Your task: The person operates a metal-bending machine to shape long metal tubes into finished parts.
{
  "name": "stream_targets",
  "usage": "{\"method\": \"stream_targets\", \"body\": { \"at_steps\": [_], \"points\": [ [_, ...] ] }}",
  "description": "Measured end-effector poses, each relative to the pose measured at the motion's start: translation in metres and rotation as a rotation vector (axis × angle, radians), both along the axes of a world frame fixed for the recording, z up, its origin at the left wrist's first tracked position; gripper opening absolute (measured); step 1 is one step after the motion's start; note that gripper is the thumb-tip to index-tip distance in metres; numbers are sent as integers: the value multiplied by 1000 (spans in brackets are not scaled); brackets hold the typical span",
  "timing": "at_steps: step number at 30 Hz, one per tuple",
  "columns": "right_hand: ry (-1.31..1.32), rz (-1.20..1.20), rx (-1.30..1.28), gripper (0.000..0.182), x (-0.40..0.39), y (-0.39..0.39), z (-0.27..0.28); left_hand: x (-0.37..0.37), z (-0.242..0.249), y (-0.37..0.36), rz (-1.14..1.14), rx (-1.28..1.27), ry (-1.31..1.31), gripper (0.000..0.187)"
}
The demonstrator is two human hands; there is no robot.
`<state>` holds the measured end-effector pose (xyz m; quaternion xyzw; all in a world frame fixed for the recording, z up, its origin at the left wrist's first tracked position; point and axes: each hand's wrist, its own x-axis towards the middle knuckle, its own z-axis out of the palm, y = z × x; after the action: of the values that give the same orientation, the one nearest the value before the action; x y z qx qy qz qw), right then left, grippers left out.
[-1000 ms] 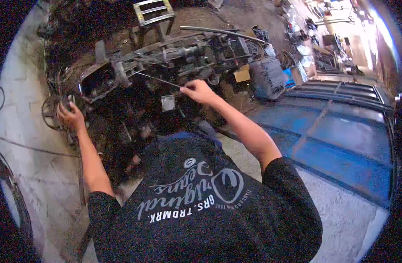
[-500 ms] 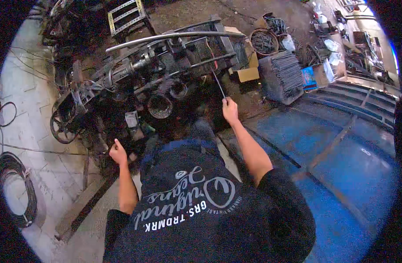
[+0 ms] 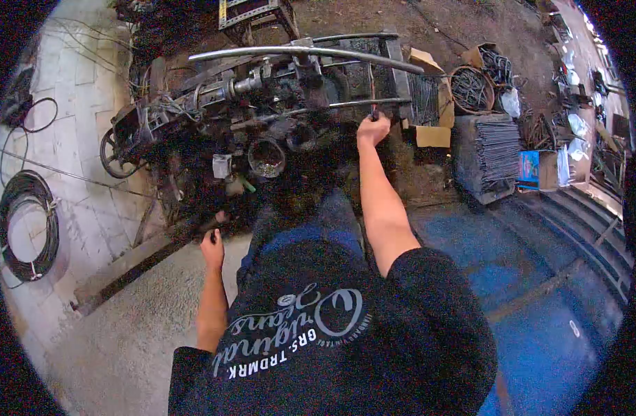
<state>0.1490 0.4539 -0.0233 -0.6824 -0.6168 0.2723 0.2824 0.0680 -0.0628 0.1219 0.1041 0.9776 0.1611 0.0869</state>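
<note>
My right hand (image 3: 373, 130) is closed at the right end of a dark, greasy machine (image 3: 245, 87). In its fist is a thin metal rod (image 3: 375, 114), of which only a short dark end shows above the fingers. Just beyond the fist, a thin reddish strip runs up between the machine's bars. My left hand (image 3: 212, 248) hangs low at the left with fingers curled, and a dark spot shows between thumb and fingers. What it holds, if anything, I cannot make out. A long, slightly bent metal tube (image 3: 262, 51) lies across the machine's top.
Below the machine sits a round container (image 3: 267, 158) of small pieces. To the right are an open cardboard box (image 3: 432, 136), a stack of dark rods (image 3: 495, 149) and a round basket (image 3: 470, 90). A coiled black cable (image 3: 9, 222) lies left; blue metal sheet (image 3: 540, 312) lies right.
My right hand has moved forward to the machine's bars, and less of the rod shows. My left hand has drawn back from the machine. The view has shifted, so the surroundings sit further right.
</note>
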Motion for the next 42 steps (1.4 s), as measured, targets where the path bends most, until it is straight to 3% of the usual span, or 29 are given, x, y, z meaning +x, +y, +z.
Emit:
{"method": "stream_targets", "body": {
  "at_steps": [2, 5, 6, 9, 11, 13, 14, 15, 17, 19, 20, 22, 25, 26, 31, 33, 36, 39, 42],
  "points": [
    [-20, -68, -68, 11, -8, 4, -3, 1, -5, -6, 33, 15, -188, 32],
    [-141, 27, -161, 18, -8, 1, 15, 1, -19, -3, -19, -29, -181, 31],
    [-270, -38, -172, 20, -10, 3, 7, 0, -28, -4, 16, 13, -266, 31],
    [-293, -67, -236, 18, -12, 10, -8, -8, -38, 13, 11, -11, -404, 30],
    [-303, -34, -80, 20, -1, 0, -20, -11, -58, 16, -13, 32, -400, 30],
    [-55, -19, 123, 24, 8, -11, -6, -17, -73, 30, -63, -7, -471, 30],
    [157, 44, 72, 17, 13, -27, 10, -21, -81, 36, -66, -2, -478, 30],
    [149, 43, 79, 17, 16, -45, 43, -25, -92, 43, 2, 22, -599, 34],
    [173, 610, 46, 14, 6, -69, 116, -37, -133, 47, 65, 56, -725, 38],
    [286, 872, 325, 11, -21, -68, 173, -37, -191, 43, 171, 382, -637, 50],
    [298, 933, 404, 10, -40, -59, 199, -41, -197, 52, 167, 387, -649, 50],
    [213, 998, 537, 13, -85, -25, 230, -49, -194, 75, 525, 424, -851, 49],
    [-137, 927, 693, 33, -138, 22, 228, -56, -169, 85, 588, 450, -1053, 37],
    [-136, 925, 700, 33, -151, 35, 219, -47, -158, 91, 673, 619, -997, 31],
    [-459, 989, 225, 50, -170, 41, 212, -51, -139, 81, 527, 554, -891, 33],
    [-425, 968, 274, 50, -169, 40, 210, -64, -145, 81, 355, 161, -680, 37],
    [-499, 962, 297, 49, -170, 41, 209, -95, -73, 124, 322, -40, -829, 41],
    [-451, 962, 288, 48, -169, 44, 209, -108, -101, 122, 149, -168, -753, 41],
    [-440, 962, 261, 48, -168, 48, 203, -108, -106, 118, 245, -103, -847, 40]
  ]
}}
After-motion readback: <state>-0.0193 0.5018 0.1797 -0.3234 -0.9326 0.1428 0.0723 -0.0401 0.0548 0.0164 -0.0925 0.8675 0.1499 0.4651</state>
